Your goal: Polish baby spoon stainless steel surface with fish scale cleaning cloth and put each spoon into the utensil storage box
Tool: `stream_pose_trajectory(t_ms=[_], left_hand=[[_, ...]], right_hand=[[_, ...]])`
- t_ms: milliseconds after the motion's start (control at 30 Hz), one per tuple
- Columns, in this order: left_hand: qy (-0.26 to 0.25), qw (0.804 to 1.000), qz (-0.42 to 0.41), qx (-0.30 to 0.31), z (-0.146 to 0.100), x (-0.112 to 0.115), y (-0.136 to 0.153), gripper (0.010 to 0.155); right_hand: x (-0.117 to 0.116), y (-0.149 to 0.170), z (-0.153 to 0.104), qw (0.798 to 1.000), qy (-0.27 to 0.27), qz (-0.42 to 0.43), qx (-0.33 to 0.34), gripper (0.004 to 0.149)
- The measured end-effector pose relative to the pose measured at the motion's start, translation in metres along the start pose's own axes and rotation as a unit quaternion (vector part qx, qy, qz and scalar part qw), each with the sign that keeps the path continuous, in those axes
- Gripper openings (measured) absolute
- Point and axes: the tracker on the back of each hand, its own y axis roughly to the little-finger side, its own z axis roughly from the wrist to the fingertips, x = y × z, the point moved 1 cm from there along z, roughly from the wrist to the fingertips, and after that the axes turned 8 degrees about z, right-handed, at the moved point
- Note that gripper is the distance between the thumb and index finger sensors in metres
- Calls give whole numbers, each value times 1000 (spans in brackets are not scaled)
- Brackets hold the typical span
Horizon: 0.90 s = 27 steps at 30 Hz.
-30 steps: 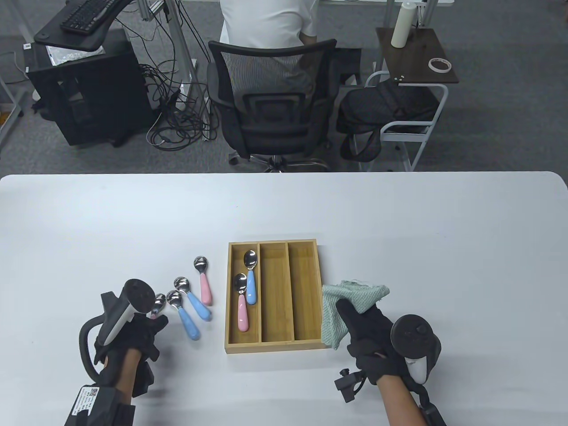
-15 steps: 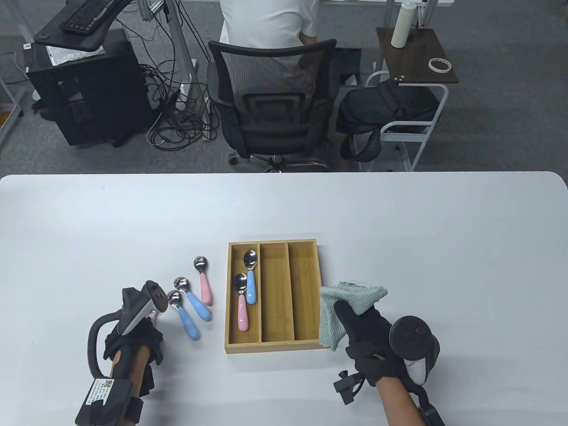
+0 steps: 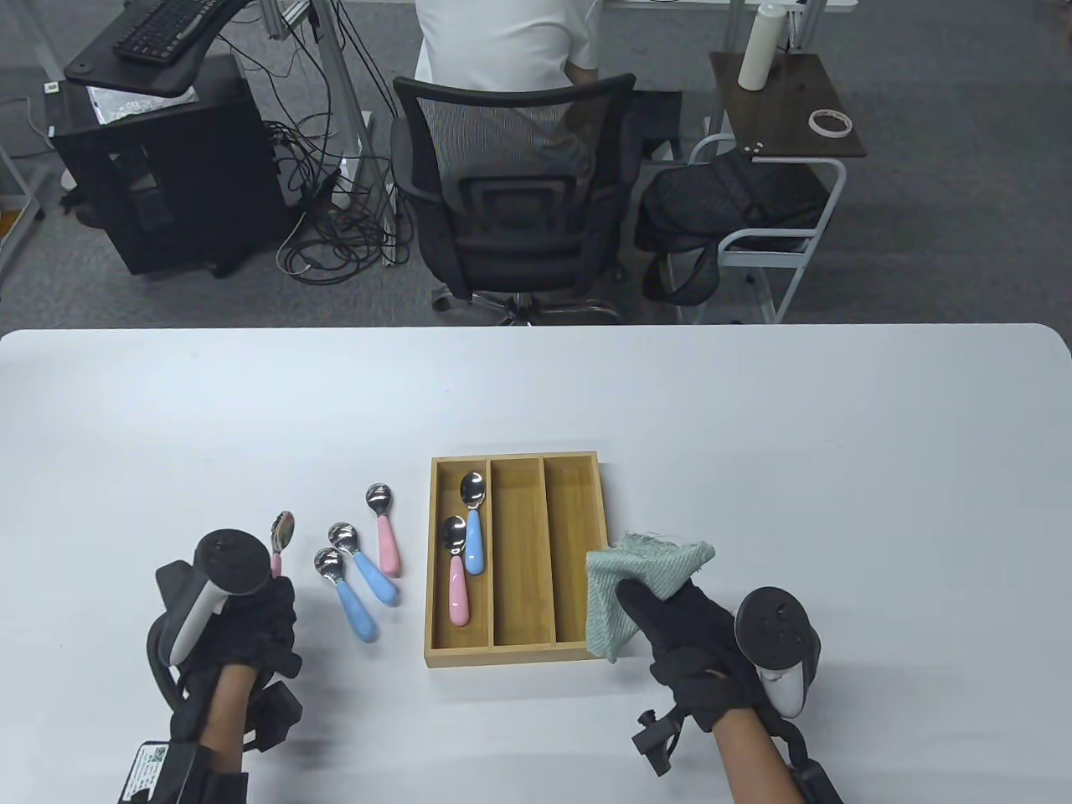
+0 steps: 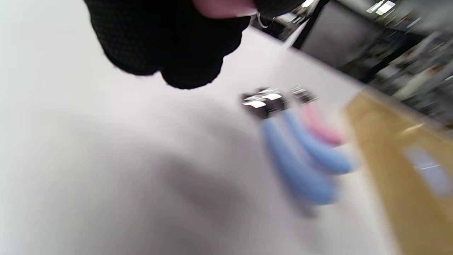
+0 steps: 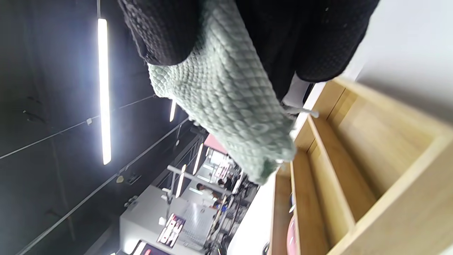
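My left hand point(image 3: 251, 615) grips a pink-handled baby spoon point(image 3: 280, 536) off the table, its steel bowl pointing up and away. In the blurred left wrist view, that pink handle point(image 4: 223, 7) shows among the gloved fingers point(image 4: 170, 46). Three more spoons lie left of the box: two blue point(image 3: 347, 595) point(image 3: 365, 566) and one pink point(image 3: 383, 531). The wooden utensil box point(image 3: 578, 536) holds a blue spoon point(image 3: 473, 523) and a pink spoon point(image 3: 455, 571) in its left compartment. My right hand point(image 3: 670, 624) holds the green fish scale cloth point(image 3: 636, 582) over the box's right edge; the cloth point(image 5: 226, 92) hangs from the fingers.
A seated person on an office chair point(image 3: 511, 193) is beyond the table's far edge. A side table point(image 3: 787, 105) with a white bottle and tape roll stands at the back right. The white table point(image 3: 754, 435) stretches wide around the box.
My left hand has lifted the pink spoon and turned so its bowl now sticks up clear of the hand. My right hand with the cloth has shifted slightly left, over the box's edge.
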Motion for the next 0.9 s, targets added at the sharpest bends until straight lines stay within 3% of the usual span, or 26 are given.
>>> stream_pose_trajectory(t_ms=[100, 200, 333, 500, 667, 900], left_hand=[[1, 980, -98, 171, -8, 5, -31, 56], [28, 947, -181, 265, -20, 23, -64, 55], [83, 924, -151, 342, -37, 51, -100, 55], [95, 910, -102, 391, -52, 69, -121, 55], [101, 908, -62, 401, -56, 80, -126, 55], [113, 909, -26, 401, -59, 97, -142, 54]], right_hand=[[-8, 1, 2, 998, -51, 36, -2, 52], [-18, -1, 1, 992, -110, 67, 1, 56], [-29, -4, -1, 987, -139, 83, 2, 61], [-38, -5, -2, 985, -169, 46, 5, 67], [-46, -5, -4, 983, -179, 40, 4, 72], [-55, -8, -8, 995, -82, 58, 1, 70]])
